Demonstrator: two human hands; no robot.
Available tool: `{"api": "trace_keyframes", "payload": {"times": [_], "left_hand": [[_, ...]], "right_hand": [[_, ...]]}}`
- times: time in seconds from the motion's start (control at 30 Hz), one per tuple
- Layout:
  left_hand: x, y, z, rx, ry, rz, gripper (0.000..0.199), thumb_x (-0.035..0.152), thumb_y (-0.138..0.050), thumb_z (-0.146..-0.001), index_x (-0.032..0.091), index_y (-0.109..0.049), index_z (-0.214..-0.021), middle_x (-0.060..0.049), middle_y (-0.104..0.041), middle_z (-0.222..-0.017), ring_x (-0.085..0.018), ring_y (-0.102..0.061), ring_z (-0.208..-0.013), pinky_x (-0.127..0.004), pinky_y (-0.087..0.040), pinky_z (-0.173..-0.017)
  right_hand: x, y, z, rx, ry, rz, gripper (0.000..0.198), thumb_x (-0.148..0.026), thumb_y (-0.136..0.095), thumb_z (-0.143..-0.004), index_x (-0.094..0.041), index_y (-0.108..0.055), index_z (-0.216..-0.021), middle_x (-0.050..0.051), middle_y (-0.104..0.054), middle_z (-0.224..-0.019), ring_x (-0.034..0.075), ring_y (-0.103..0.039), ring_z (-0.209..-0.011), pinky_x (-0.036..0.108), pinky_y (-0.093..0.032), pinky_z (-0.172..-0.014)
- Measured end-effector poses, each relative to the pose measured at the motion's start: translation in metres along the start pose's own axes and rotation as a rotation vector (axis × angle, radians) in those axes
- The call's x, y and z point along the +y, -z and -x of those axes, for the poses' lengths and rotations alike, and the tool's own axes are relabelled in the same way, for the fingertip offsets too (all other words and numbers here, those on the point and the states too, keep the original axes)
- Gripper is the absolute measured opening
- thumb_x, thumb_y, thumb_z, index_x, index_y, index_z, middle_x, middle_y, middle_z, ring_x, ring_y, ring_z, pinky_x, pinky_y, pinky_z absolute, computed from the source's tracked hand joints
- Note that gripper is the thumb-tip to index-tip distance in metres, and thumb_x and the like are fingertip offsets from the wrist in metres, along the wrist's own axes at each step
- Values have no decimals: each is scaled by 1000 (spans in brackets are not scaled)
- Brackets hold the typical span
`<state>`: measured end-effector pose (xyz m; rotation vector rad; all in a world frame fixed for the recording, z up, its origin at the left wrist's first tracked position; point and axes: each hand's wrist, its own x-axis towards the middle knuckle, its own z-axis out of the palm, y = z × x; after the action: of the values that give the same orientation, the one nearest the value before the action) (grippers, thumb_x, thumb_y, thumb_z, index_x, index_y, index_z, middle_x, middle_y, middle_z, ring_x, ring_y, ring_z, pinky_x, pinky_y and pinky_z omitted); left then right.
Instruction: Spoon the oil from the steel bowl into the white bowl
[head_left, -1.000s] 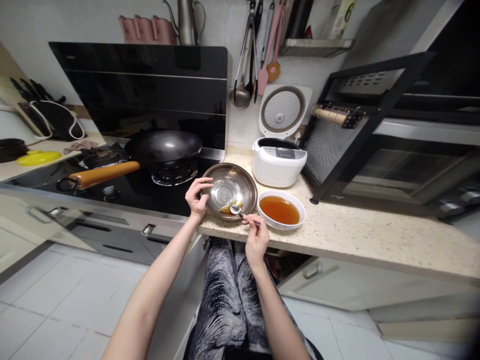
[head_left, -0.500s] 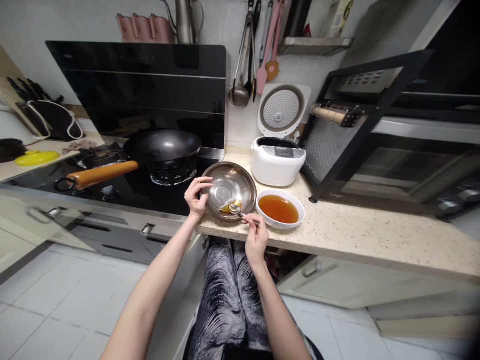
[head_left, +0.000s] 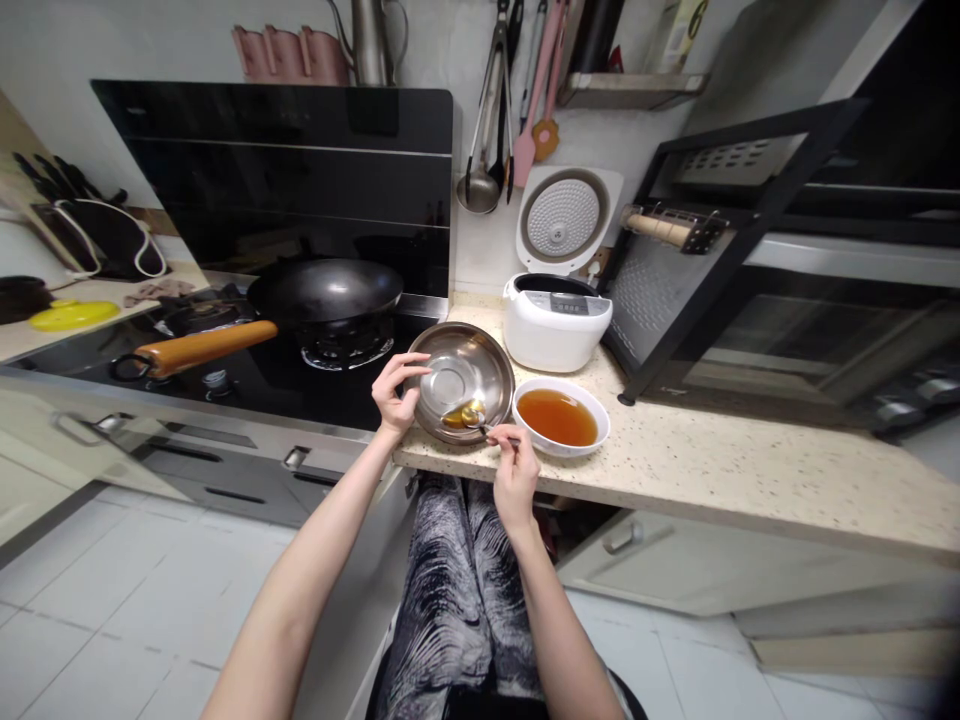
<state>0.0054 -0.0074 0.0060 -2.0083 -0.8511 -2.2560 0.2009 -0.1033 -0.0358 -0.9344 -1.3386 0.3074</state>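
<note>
My left hand [head_left: 396, 396] grips the left rim of a stainless steel bowl [head_left: 489, 368], which appears tilted towards me. A little amber liquid [head_left: 454, 416] pools at the bowl's near side. Between the thumb and fingers of my right hand [head_left: 516, 468] is the handle of a metal spoon [head_left: 480, 428]. Its head is down in the pooled liquid, by the near wall. Just right of the steel bowl stands a white bowl [head_left: 606, 428] holding much more reddish-amber liquid.
Behind the bowls is a white rice cooker [head_left: 556, 345] with its lid raised. A black wok [head_left: 330, 290] with a wooden handle [head_left: 210, 346] sits on the stove to the left. A black-framed rack [head_left: 646, 330] with an oven stands right on the speckled counter [head_left: 720, 450].
The spoon's head has dipped lower into the liquid, and my right hand has shifted slightly right. The steel bowl leans a touch more towards me, with the liquid gathered nearer.
</note>
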Motion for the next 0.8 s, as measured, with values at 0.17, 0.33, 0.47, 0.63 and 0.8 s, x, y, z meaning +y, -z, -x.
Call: {"api": "trace_keyframes", "payload": {"times": [0.17, 0.33, 0.47, 0.63, 0.8], "left_hand": [[1, 0, 0, -10, -9, 4, 30, 15, -53, -69, 21, -77, -85, -7, -77, -102, -27, -70, -93, -43, -56, -83], [1, 0, 0, -14, -26, 26, 31, 14, -53, -68, 21, -77, -86, -7, -77, -104, -27, -70, -94, -44, -56, -84], [2, 0, -1, -17, -26, 22, 32, 13, -53, -68, 21, -78, -86, -7, -77, -104, -27, -70, -94, -44, -57, -84], [3, -1, -1, -24, -59, 68, 35, 9, -53, -69, 21, -78, -89, -7, -77, -106, -25, -71, -94, -43, -57, -85], [3, -1, -2, -26, -58, 53, 34, 10, -53, -69, 21, -78, -88, -6, -77, -105, -25, -71, -94, -42, -57, -85]], "right_hand": [[2, 0, 0, -10, 13, 3, 21, -26, -44, -105, -22, -59, -92, 2, -67, -87, 15, -65, -80, 28, -54, -76], [5, 2, 0, -31, 11, 2, 21, -26, -44, -104, -22, -59, -90, 2, -67, -87, 15, -65, -80, 28, -53, -77], [8, 6, -2, -42, 10, -24, 21, -26, -44, -104, -22, -58, -89, 2, -68, -87, 15, -66, -80, 28, -53, -78], [12, 9, -5, -48, 17, -70, 22, -28, -45, -104, -22, -59, -88, 2, -68, -84, 15, -67, -82, 28, -53, -78], [15, 9, -5, -22, 0, -159, 23, -30, -47, -104, -23, -57, -85, 1, -69, -83, 15, -66, -80, 28, -53, -76]]}}
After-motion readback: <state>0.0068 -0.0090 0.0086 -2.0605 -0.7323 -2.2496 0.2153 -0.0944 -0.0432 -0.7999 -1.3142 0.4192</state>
